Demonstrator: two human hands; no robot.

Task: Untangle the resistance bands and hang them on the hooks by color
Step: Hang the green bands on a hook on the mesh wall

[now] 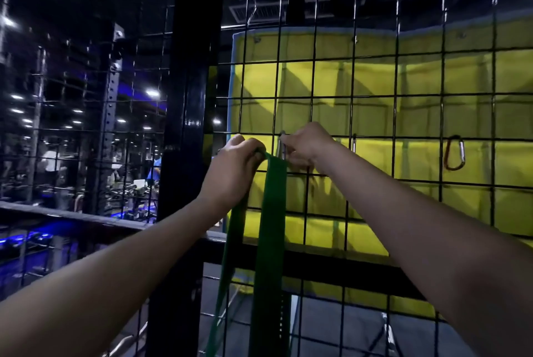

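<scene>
Here both hands are raised to the wire grid [375, 131], close together with one clip between them. The left hand [235, 163] has its fingers curled round the top fold of the green band [271, 212], pinching it just left of the silver carabiner [282, 146]. The right hand [305, 144] grips that carabiner from the right, fingers closed on it; whether the gate is pressed open cannot be told, since the fingers cover it.

The band hangs straight down from the left hand in two flat strands, its long axis vertical, running out of view at the bottom edge. Its top loop sits touching or almost touching the carabiner, a little below the clip's upper end. So the move to come turns on a short sideways step: the fold must travel right, into the clip, and the left hand is the one carrying it. The right hand looks to be there only to steady or open the clip.

Further right on the same grid row hangs a second small silver clip [354, 143], and well beyond it an orange carabiner [455, 153], both bare. Behind the grid is a yellow mat [418, 82]. A thick black post [190, 126] stands left of the hands, with a dim gym floor seen beyond it.

What stands in the way is slight: the right hand's own fingers crowd the clip's opening, and the band's width may need bunching to pass the gate.
</scene>
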